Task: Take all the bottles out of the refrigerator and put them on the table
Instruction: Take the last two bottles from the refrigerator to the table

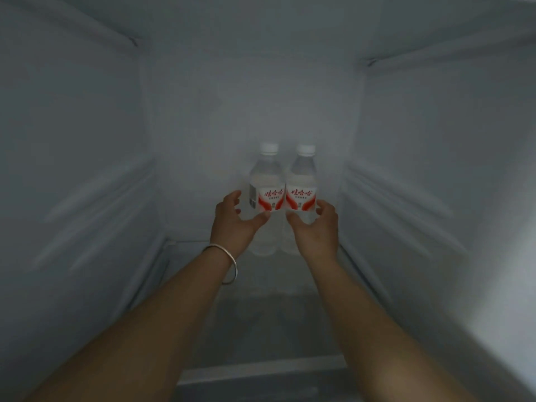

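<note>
Clear plastic shows in two water bottles, the left bottle and the right bottle, standing upright and touching side by side toward the back of the refrigerator. Each of the two carries one white cap and one white label with red script and red curved bands. Both stand on a glass shelf, whose pale front edge strip runs across the bottom of the view. Pale grey-white walls close in on three sides, with moulded ribs on the left wall and on the right wall, and one ledge higher up on each side. Two bare forearms reach in from below. The left hand is curved round the lower part of the left bottle, thumb just under the label and fingers spread at the bottle's left side; the picture is soft with blur, and whether the fingers press the plastic or stand just off it cannot be told. The right hand mirrors it at the right bottle, thumb under that label and fingers curling at the bottle's right side, contact equally unclear. One silver bangle circles the left wrist. No table is in view.
</note>
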Demonstrator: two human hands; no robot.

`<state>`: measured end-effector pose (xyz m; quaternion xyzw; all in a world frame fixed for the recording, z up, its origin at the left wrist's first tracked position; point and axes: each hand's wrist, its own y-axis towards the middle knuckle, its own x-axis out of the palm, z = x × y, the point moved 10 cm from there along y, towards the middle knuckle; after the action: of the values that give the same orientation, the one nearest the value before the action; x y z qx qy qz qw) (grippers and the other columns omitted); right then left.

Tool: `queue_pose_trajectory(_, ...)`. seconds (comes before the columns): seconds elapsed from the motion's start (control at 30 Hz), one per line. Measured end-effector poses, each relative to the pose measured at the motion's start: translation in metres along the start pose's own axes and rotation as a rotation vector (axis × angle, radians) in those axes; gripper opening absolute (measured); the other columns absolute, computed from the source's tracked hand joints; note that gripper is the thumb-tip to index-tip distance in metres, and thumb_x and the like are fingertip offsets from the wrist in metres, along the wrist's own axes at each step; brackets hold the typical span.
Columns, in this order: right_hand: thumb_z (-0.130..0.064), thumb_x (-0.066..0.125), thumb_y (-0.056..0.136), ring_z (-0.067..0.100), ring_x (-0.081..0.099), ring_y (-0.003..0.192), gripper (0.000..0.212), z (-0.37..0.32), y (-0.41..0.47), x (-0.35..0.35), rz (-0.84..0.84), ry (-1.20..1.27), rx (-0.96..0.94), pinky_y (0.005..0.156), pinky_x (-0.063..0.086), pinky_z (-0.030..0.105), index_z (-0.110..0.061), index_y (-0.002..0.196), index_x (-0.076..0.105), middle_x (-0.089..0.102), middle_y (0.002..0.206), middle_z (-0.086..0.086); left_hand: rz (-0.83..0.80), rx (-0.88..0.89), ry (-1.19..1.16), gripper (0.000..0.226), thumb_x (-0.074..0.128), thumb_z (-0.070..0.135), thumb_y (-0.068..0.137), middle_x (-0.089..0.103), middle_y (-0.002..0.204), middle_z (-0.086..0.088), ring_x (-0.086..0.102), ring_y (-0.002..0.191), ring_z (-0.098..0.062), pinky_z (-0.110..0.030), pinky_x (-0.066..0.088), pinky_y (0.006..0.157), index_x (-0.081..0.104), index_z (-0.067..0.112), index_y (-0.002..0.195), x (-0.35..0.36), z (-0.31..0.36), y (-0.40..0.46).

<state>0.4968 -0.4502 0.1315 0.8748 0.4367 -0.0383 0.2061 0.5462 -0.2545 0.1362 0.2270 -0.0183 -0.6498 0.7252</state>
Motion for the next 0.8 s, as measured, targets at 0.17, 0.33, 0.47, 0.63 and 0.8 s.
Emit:
queue_pose_trajectory(0.17,-0.043,0.077,0.068,0.019,0.047,0.121,0.082,0.007,0.024,0.006,-0.006,0.048,-0.01,0.098,0.041,0.036,-0.017,0.135,0.037,0.046,0.134,0.003,-0.021,-0.025,-0.029,0.087,0.079,0.033,0.07,0.044,0.139,-0.007,0.049,0.119,-0.019,-0.034,0.042,0.1,0.032,0.013,0.141,0.014,-0.01,0.018)
queue_pose_trajectory(0.33,-0.029,0.085,0.06,0.001,0.06,0.091,0.061,0.012,0.044,0.023,-0.141,0.214,-0.018,0.078,0.049,0.024,-0.039,0.103,0.043,0.058,0.101,-0.018,-0.069,-0.041,-0.15,0.073,0.082,0.024,0.067,0.054,0.112,0.005,0.056,0.094,-0.007,-0.015,0.044,0.077,0.042,0.013,0.128,0.035,-0.014,0.029)
queue_pose_trajectory(0.47,-0.046,0.088,0.051,0.008,0.066,0.092,0.08,0.027,0.051,0.043,-0.202,0.233,0.028,0.082,0.056,0.036,-0.022,0.117,0.051,0.066,0.108,-0.009,-0.076,-0.106,-0.194,0.097,0.084,0.059,0.039,0.067,0.11,0.0,0.066,0.093,-0.01,-0.03,0.055,0.083,0.051,0.012,0.117,0.047,-0.028,0.033)
queue_pose_trajectory(0.63,-0.029,0.084,0.063,-0.001,0.06,0.084,0.062,0.032,0.051,0.04,-0.14,0.286,0.024,0.066,0.046,0.016,-0.021,0.112,0.048,0.061,0.097,-0.013,-0.047,-0.103,-0.231,0.096,0.082,0.066,0.038,0.066,0.103,0.004,0.065,0.091,-0.008,-0.029,0.053,0.082,0.05,0.013,0.111,0.05,-0.029,0.035)
queue_pose_trajectory(0.8,-0.03,0.084,0.063,0.002,0.061,0.083,0.056,0.015,0.033,0.031,-0.142,0.317,0.02,0.065,0.045,0.017,-0.023,0.106,0.05,0.062,0.094,-0.01,-0.106,-0.08,-0.183,0.094,0.075,0.074,0.045,0.071,0.103,-0.002,0.069,0.093,-0.012,-0.038,0.056,0.086,0.059,0.01,0.112,0.04,-0.027,0.024)
